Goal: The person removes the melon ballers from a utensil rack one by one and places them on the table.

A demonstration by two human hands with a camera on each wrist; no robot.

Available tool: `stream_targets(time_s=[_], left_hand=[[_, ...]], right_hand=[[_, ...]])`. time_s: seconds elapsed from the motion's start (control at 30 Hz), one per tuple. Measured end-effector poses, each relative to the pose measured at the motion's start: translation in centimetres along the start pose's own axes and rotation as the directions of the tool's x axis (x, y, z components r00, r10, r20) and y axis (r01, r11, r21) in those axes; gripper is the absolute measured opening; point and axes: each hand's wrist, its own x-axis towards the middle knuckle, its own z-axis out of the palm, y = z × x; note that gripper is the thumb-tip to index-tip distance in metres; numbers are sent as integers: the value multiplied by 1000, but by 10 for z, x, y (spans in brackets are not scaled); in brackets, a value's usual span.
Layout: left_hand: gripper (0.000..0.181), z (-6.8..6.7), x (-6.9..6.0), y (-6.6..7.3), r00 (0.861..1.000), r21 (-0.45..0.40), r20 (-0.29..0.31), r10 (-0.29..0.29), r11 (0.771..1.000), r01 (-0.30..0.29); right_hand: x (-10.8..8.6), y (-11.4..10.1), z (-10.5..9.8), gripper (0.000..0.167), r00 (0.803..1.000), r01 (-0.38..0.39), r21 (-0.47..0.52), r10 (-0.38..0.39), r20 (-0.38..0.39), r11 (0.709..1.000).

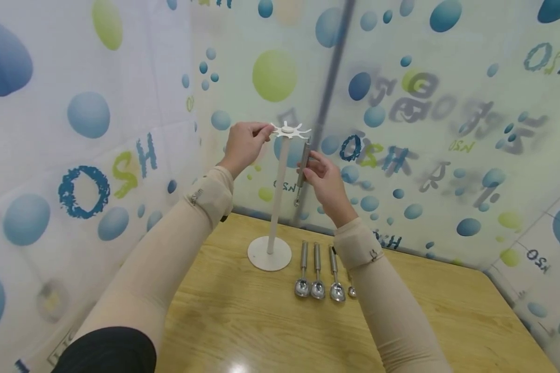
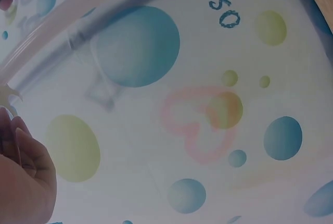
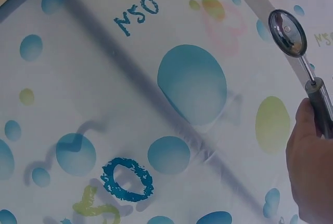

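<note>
A white stand with a round base [image 1: 261, 259], a slim pole [image 1: 278, 197] and a top ring of hooks [image 1: 287, 129] rises from the table. My left hand [image 1: 244, 146] pinches one hook at the ring's left side. On the right, my right hand [image 1: 325, 181] grips a melon baller [image 1: 304, 165] by its metal handle, bowl down, with the handle's upper end close under a right-hand hook. Whether it touches that hook, I cannot tell. The right wrist view shows its small round bowl [image 3: 287, 32] with a hole in the middle.
Several metal scoops lie side by side on the wooden table [image 1: 224, 316], right of the base, including one large scoop [image 1: 318, 274]; a smaller one [image 1: 352, 291] is partly behind my right sleeve. Patterned cloth walls [image 1: 242, 77] enclose the table's back and sides.
</note>
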Motion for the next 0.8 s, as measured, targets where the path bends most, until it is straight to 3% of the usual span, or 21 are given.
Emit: stream_targets(time_s=[0.8], left_hand=[[31, -2, -1, 3, 1000, 0, 7, -10, 1000, 10]], right_hand=[[-28, 34, -56, 48, 996, -90, -4, 90, -3, 996]])
